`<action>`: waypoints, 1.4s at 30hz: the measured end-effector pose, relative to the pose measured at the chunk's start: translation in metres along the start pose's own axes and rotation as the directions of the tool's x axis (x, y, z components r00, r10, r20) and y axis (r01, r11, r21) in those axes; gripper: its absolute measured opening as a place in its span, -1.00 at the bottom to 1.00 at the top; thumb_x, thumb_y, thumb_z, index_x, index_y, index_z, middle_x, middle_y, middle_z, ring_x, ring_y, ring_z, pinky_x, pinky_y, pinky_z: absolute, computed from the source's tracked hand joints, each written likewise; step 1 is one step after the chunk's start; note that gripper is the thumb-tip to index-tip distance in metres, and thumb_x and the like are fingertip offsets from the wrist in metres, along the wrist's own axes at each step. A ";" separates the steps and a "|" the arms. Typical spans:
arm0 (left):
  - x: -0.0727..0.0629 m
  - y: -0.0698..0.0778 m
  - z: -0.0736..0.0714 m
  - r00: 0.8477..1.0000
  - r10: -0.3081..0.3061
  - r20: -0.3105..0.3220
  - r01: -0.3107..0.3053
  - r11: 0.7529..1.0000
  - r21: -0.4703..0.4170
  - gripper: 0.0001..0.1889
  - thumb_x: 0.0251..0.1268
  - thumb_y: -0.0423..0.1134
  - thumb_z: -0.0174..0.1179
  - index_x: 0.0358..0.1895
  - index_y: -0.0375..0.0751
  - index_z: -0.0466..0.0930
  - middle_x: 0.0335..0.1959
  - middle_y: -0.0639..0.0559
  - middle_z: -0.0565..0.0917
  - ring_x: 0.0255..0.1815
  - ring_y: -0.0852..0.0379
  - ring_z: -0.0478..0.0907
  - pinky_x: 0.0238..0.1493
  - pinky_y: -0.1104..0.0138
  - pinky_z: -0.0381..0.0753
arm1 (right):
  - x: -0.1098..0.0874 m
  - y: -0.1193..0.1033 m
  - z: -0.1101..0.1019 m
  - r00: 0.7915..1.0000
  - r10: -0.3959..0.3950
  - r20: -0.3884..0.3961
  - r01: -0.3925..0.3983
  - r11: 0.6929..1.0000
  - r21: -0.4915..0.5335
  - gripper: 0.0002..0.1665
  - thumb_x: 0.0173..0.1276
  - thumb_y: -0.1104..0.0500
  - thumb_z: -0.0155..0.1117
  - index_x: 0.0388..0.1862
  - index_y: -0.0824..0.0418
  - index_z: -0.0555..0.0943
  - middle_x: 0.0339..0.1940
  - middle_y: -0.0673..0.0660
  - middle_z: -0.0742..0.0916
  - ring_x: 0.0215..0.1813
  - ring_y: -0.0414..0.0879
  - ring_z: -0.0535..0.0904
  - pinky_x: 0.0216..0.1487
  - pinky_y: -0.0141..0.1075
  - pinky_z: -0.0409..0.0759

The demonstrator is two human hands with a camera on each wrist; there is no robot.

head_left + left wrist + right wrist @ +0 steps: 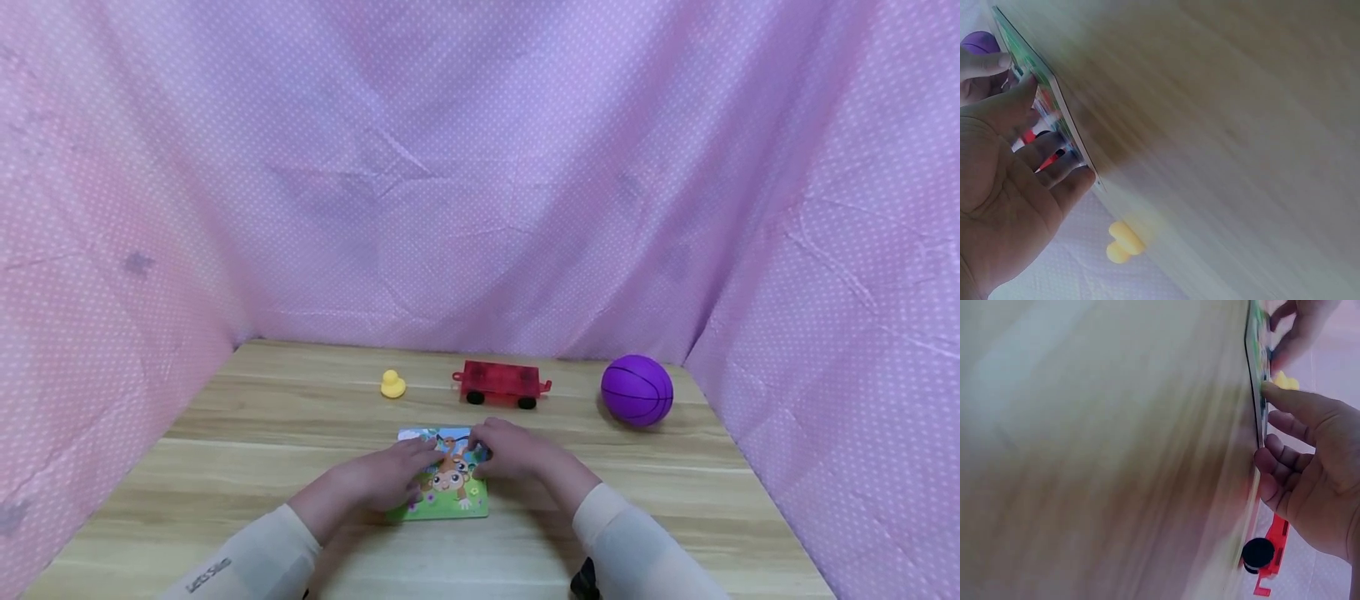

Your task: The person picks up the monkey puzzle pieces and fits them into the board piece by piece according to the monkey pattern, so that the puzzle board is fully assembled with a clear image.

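A flat picture puzzle (450, 502) with a cartoon monkey, green grass and flowers lies on the wooden table. Across its left part rests my left hand (390, 475), fingers spread; in the left wrist view, thumb and fingertips of the left hand (1016, 169) touch the board. My right hand (517, 452) is at the upper right corner. In the right wrist view, the thumb of the right hand (1329, 450) touches the puzzle's face, with loosely bent fingers by its edge. Both hands cover parts of the picture. Whether a loose piece lies under the right fingers is hidden.
Behind the puzzle stand a yellow rubber duck (392, 385) and a red toy wagon (501, 381) with black wheels. A purple ball (637, 391) with black lines sits at the back right. Pink dotted cloth (480, 183) surrounds the table (247, 450) at the back and sides.
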State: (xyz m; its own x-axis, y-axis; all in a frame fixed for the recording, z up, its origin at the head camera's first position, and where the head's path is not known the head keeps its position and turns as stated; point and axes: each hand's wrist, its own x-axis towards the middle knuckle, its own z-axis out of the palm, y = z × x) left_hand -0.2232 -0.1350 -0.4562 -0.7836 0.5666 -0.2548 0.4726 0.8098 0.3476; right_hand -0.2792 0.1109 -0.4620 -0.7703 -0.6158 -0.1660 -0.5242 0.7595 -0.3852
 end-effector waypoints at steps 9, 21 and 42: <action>0.000 0.000 0.000 1.000 0.020 0.004 -0.020 0.999 0.033 -0.44 0.45 -0.25 0.05 0.40 0.44 0.34 0.57 -0.09 0.14 0.56 -0.21 0.06 0.43 -0.15 0.23 | -0.001 0.003 -0.004 0.998 -0.054 0.018 0.054 0.998 0.021 -0.63 0.24 -0.03 0.43 0.01 -0.09 0.58 -0.14 -0.09 0.57 -0.12 -0.23 0.48 -0.05 -0.33 0.54; 0.001 -0.005 0.002 0.999 0.032 0.006 -0.032 0.999 -0.015 -0.42 0.45 -0.23 0.06 0.46 0.36 0.27 0.58 -0.04 0.12 0.58 -0.18 0.00 0.42 -0.18 0.23 | 0.004 -0.004 0.005 0.996 -0.068 0.054 0.069 0.997 -0.017 -0.67 0.24 -0.07 0.44 -0.03 -0.20 0.59 -0.14 -0.16 0.57 -0.11 -0.28 0.48 0.02 -0.30 0.57; 0.001 -0.001 -0.004 0.998 -0.002 0.057 0.001 1.000 0.022 -0.43 0.49 -0.21 0.03 0.39 0.57 0.26 0.60 -0.02 0.06 0.59 -0.18 -0.04 0.41 -0.19 0.23 | 0.006 -0.009 0.006 0.997 -0.013 0.070 0.015 0.999 -0.033 -0.67 0.22 -0.08 0.44 -0.06 -0.30 0.57 -0.15 -0.17 0.55 -0.12 -0.25 0.46 0.04 -0.26 0.56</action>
State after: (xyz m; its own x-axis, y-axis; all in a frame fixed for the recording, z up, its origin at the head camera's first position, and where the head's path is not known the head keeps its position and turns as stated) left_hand -0.2260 -0.1358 -0.4537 -0.7602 0.5727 -0.3069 0.4805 0.8135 0.3278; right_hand -0.2764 0.0989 -0.4647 -0.7362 -0.6387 -0.2238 -0.5477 0.7565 -0.3573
